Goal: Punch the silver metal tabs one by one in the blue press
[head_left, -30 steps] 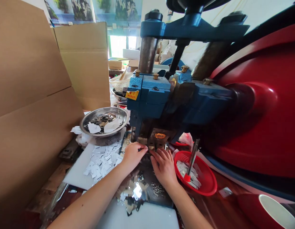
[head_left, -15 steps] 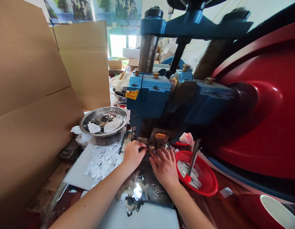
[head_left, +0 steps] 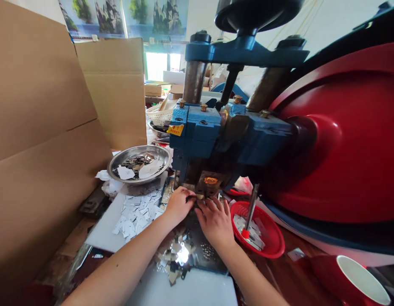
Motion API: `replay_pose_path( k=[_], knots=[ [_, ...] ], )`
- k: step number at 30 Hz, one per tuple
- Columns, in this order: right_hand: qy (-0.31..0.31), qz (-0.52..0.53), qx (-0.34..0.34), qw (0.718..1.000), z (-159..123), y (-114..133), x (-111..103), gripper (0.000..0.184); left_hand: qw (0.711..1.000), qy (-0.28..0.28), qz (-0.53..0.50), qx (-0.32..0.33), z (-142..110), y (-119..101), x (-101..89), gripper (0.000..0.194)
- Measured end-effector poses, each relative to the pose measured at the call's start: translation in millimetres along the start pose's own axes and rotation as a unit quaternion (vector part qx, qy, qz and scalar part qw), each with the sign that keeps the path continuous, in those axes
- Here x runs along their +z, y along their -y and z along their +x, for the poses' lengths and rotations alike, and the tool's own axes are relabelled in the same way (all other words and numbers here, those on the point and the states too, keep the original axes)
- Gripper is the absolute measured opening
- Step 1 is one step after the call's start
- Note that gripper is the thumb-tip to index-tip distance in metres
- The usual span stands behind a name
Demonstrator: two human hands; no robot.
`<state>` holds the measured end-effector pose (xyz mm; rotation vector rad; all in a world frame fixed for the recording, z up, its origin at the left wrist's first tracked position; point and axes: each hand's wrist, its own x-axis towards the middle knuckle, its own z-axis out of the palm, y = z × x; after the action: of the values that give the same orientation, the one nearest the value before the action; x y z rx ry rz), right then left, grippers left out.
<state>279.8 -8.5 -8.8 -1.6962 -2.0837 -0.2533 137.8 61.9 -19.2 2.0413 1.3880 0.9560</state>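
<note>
Both of my hands are under the die of a blue punch press [head_left: 212, 136]. My left hand [head_left: 177, 207] has its fingers curled in a pinch at the die opening, on something too small to name. My right hand [head_left: 215, 222] lies just right of it, fingers spread and pointing at the same spot, fingertips meeting the left hand's. A dark metal plate [head_left: 203, 250] lies beneath both hands, strewn with shiny punched scraps [head_left: 176, 257]. Small white metal blanks [head_left: 136, 212] are heaped on a white board to the left.
A steel bowl [head_left: 115, 163] of dark pieces sits left of the press. A red bowl [head_left: 275, 246] with flat pieces and a red-tipped metal rod [head_left: 249, 212] stands to the right. Cardboard sheets [head_left: 40, 140] wall the left. A large red machine housing [head_left: 343, 140] fills the right; a red cup [head_left: 359, 280] sits nearby.
The view has shifted slightly down and left. Both hands stay at the die; the right hand's fingers have closed up toward the left hand.
</note>
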Motion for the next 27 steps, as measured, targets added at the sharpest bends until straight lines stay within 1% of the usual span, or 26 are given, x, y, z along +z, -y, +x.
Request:
replay_pose_path(
  k=[5, 8, 11, 17, 20, 22, 24, 25, 27],
  knots=[
    [0.002, 0.028, -0.012, 1.000, -5.4, -10.2, 6.7, 0.033, 1.000, -0.002, -0.008, 0.006, -0.2, 0.5, -1.4, 0.013],
    [0.006, 0.024, -0.014, 1.000, -8.6, -12.7, 5.8, 0.032, 1.000, -0.005, -0.014, 0.003, -1.0, 1.1, -1.7, 0.013],
    [0.014, 0.017, -0.016, 1.000, -9.4, -11.0, 0.8, 0.029, 1.000, -0.004, -0.022, 0.000, -0.6, 1.8, -1.2, 0.012],
    [-0.004, 0.006, -0.023, 1.000, -0.5, -4.3, -4.5, 0.025, 0.999, 0.019, -0.046, 0.005, 2.1, 3.1, 3.6, 0.015],
    [-0.012, 0.033, -0.016, 0.999, 5.3, -5.8, -1.9, 0.024, 0.998, 0.022, -0.061, 0.002, 3.3, 3.3, 3.9, 0.016],
    [-0.031, 0.082, -0.009, 0.996, 4.8, -10.6, 0.6, 0.026, 0.997, 0.017, -0.071, -0.006, 3.2, 4.1, 0.5, 0.015],
    [-0.054, 0.155, 0.017, 0.986, -1.4, -17.7, 2.8, 0.028, 0.997, 0.004, -0.081, -0.018, 1.2, 6.3, -6.3, 0.016],
    [-0.059, 0.196, 0.048, 0.978, -6.8, -21.7, 3.6, 0.029, 0.996, -0.004, -0.085, -0.025, -0.8, 8.0, -10.6, 0.017],
    [-0.051, 0.283, 0.146, 0.947, -21.2, -29.9, 4.3, 0.030, 0.995, -0.017, -0.093, -0.039, -7.2, 11.6, -19.9, 0.020]
  ],
)
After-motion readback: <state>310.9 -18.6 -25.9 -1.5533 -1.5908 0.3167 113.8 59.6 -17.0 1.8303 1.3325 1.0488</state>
